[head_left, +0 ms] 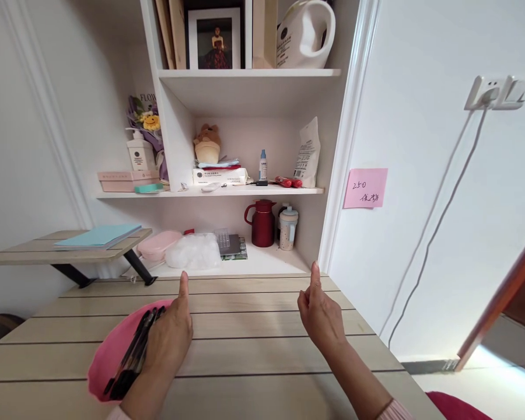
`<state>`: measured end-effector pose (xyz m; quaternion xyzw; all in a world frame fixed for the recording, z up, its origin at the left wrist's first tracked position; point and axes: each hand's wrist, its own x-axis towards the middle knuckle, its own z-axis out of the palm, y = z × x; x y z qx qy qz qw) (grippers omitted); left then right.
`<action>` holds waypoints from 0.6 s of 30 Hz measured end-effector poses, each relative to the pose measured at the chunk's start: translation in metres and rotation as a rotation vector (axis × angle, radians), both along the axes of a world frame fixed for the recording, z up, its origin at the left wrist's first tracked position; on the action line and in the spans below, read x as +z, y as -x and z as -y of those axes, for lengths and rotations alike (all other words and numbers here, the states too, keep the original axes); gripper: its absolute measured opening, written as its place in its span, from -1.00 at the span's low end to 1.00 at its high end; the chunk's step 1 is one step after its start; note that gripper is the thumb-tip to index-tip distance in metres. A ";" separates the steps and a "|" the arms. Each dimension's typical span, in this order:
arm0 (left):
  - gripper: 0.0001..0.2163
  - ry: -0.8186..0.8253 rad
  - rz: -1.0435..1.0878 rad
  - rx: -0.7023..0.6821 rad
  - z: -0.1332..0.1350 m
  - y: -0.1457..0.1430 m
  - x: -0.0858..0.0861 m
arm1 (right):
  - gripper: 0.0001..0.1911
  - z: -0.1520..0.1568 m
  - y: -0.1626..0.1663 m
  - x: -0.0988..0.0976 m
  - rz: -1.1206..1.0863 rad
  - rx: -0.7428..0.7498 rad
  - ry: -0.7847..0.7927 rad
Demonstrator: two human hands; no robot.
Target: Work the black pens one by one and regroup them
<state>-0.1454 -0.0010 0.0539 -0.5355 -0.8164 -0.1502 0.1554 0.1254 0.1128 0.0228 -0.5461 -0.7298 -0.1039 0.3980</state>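
Closest to the camera are the two forearms coming up from the bottom edge over the pale wood-plank table (254,356). The left hand (170,338) has its thumb sticking straight up and the other fingers curled in together; can't see the palm side, so whether it's gripping anything I can't tell. It sits right over the near edge of a round pink plastic bowl (109,356), and a bundle of black pens (133,353) lies across that bowl, just beside the hand and maybe touching it.

The right hand (319,318) is doing the same thing: thumb up, fingers folded into a loose fist, nothing in it, hovering over the table well apart from the bowl.

Behind the table there's a white shelf unit (249,189). The low shelf has a dark red jug with a handle (261,223), a small speckled lidded cup (288,227) just beside it, a clear crinkly plastic bag (193,251) and a pink oval case (158,245). The shelf above holds a small plush bear (207,143), a little blue-capped bottle (263,165) and a white pouch (308,153). A pink sticky note (364,188) is stuck on the wall to the right, and a light blue folder (98,235) lies on a side ledge at left.
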 end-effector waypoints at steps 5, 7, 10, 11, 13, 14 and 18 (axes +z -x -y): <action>-0.38 0.003 0.010 -0.008 -0.001 0.000 0.000 | -0.35 0.000 0.000 -0.001 0.000 -0.005 0.009; -0.38 0.000 0.013 -0.009 -0.001 -0.001 0.000 | -0.36 0.001 0.001 0.000 -0.001 -0.001 -0.005; -0.39 -0.008 0.021 -0.037 -0.001 -0.003 0.001 | -0.43 0.004 0.003 0.001 0.000 0.028 -0.029; -0.39 -0.018 0.022 -0.054 -0.001 -0.004 0.002 | -0.47 0.006 0.004 0.003 -0.001 0.050 -0.037; -0.44 -0.053 0.017 -0.106 0.001 -0.005 0.004 | -0.58 0.013 0.006 0.007 0.004 0.111 -0.045; -0.49 -0.071 0.012 -0.143 0.003 -0.006 0.005 | -0.63 0.018 0.007 0.010 0.014 0.140 -0.038; -0.68 -0.088 -0.007 -0.230 0.018 0.009 0.010 | -0.59 0.048 0.014 0.010 0.127 0.251 0.129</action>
